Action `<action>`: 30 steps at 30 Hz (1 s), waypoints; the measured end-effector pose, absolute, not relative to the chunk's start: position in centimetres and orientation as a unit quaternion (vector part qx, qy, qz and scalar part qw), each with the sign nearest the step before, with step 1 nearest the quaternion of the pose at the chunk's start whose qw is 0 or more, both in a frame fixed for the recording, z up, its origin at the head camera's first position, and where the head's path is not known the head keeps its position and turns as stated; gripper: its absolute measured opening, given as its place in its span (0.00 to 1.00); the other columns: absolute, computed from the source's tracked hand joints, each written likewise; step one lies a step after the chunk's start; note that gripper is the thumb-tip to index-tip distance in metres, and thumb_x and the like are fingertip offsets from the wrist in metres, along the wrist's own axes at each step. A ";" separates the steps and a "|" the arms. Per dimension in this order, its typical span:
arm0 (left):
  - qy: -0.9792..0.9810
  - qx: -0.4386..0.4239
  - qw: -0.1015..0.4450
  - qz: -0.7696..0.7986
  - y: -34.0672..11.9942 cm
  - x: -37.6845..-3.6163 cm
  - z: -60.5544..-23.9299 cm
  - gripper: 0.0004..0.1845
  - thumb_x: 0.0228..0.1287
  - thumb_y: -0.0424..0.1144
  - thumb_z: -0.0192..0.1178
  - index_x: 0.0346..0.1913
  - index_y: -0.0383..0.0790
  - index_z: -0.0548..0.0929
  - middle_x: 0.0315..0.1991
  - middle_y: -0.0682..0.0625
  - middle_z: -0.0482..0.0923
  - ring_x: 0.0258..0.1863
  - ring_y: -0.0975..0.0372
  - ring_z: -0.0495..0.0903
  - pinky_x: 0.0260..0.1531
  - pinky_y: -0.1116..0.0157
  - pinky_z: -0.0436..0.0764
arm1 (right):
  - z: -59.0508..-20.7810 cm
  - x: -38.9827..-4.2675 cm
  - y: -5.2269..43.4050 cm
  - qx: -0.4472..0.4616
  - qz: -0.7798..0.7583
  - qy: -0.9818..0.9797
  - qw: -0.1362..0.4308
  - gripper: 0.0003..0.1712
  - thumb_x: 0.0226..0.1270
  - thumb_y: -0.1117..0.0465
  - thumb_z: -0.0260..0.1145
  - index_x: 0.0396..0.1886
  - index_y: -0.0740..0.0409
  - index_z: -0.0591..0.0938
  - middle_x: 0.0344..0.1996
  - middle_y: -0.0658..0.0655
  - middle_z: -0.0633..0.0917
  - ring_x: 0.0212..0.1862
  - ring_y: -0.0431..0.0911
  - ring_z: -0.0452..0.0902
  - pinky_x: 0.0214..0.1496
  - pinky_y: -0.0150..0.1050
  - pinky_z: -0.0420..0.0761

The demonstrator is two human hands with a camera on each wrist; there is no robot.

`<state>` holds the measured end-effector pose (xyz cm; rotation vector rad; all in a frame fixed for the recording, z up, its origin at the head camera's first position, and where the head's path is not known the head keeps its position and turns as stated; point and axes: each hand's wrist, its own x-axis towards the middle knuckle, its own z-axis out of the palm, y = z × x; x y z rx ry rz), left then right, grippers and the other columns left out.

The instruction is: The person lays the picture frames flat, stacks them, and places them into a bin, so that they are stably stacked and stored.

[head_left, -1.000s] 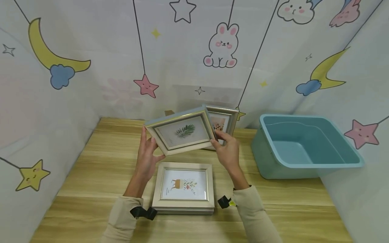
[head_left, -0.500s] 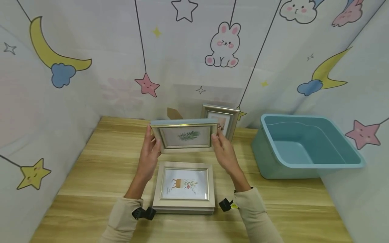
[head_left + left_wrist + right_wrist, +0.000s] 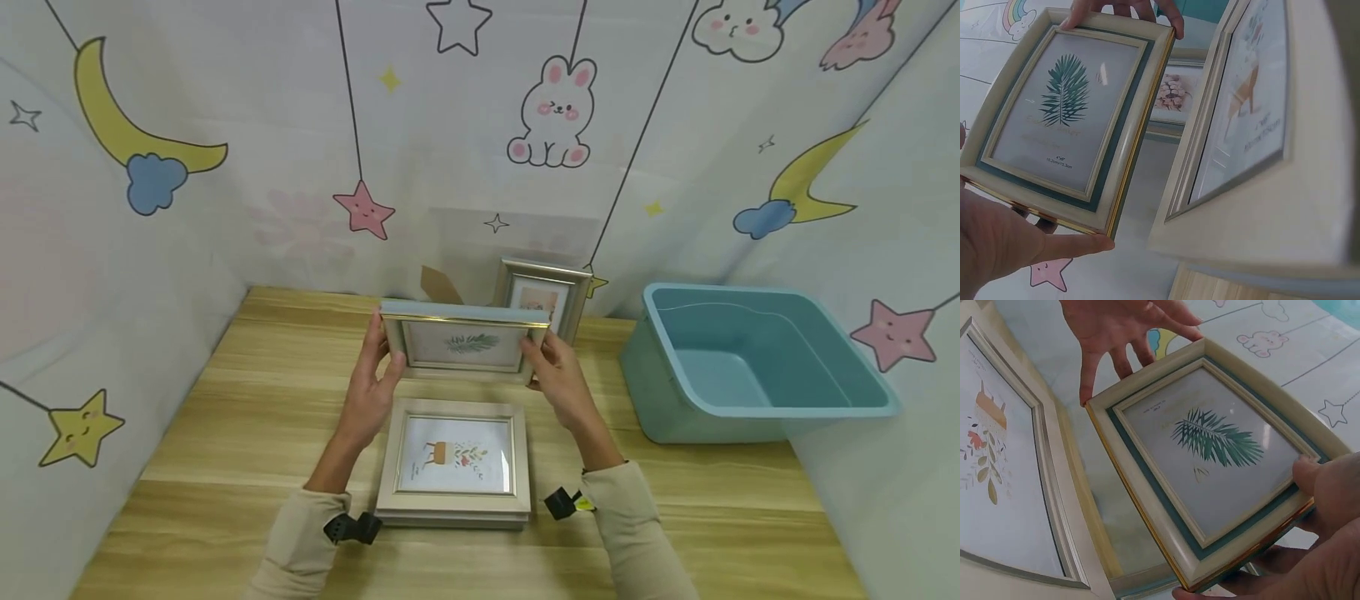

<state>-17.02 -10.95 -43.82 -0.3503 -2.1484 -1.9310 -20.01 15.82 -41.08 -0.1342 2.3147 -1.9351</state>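
Hands on the short ends of the leaf-print frame [image 3: 461, 342]: left hand [image 3: 372, 392] curled round its left end, right hand [image 3: 561, 385] pinching the right end, thumb on the front moulding. Frame held clear of the bench [image 3: 225, 417], tilted face-up toward the head camera, above and just behind the stack of frames [image 3: 453, 462] lying flat near the front edge.

Best kept level, grip even on both ends, fingers off the glass. Bottom edge hangs close over the far rim of the stack, so worth lifting a touch before shifting toward the body.

Behind and slightly right, a small silver frame [image 3: 542, 296] stands upright near the back wall, just beside the held frame's far right corner; easy to knock over with a push backward. Blue tub [image 3: 750, 367] well apart on the right, with bare bench between. More bare bench on the left, up to the patterned side wall [image 3: 112, 275].
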 end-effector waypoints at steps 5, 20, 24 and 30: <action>-0.730 -0.138 0.106 -0.661 -11.2 -17.1 -43.9 0.37 0.78 0.30 0.44 0.81 0.49 0.39 0.77 0.36 0.53 0.73 0.43 0.58 0.64 0.47 0.72 | -41.3 -19.8 16.4 -0.064 -0.625 0.774 0.073 0.18 0.79 0.54 0.55 0.57 0.61 0.75 0.47 0.61 0.76 0.52 0.52 0.71 0.51 0.54 0.82; -0.715 -0.186 0.084 -0.669 -11.2 -16.9 -43.9 0.39 0.75 0.25 0.46 0.80 0.40 0.40 0.79 0.32 0.44 0.76 0.38 0.49 0.67 0.31 0.59 | -43.3 -18.5 17.1 -0.080 -0.651 0.755 0.019 0.20 0.78 0.58 0.58 0.61 0.65 0.76 0.49 0.66 0.81 0.46 0.45 0.79 0.52 0.54 0.83; -0.749 -0.172 0.078 -0.635 -11.2 -16.8 -43.7 0.41 0.75 0.29 0.50 0.81 0.46 0.41 0.81 0.37 0.41 0.77 0.39 0.48 0.71 0.32 0.52 | -43.9 -17.9 17.1 -0.087 -0.666 0.741 0.008 0.20 0.78 0.60 0.57 0.63 0.65 0.75 0.52 0.67 0.81 0.48 0.45 0.81 0.53 0.54 0.83; -0.743 -0.219 0.075 -0.628 -11.1 -17.5 -42.8 0.54 0.66 0.38 0.66 0.81 0.50 0.36 0.81 0.39 0.45 0.79 0.43 0.45 0.72 0.36 0.48 | -44.3 -16.7 16.9 -0.096 -0.666 0.739 -0.020 0.22 0.77 0.60 0.58 0.66 0.63 0.74 0.58 0.64 0.80 0.54 0.42 0.80 0.56 0.52 0.83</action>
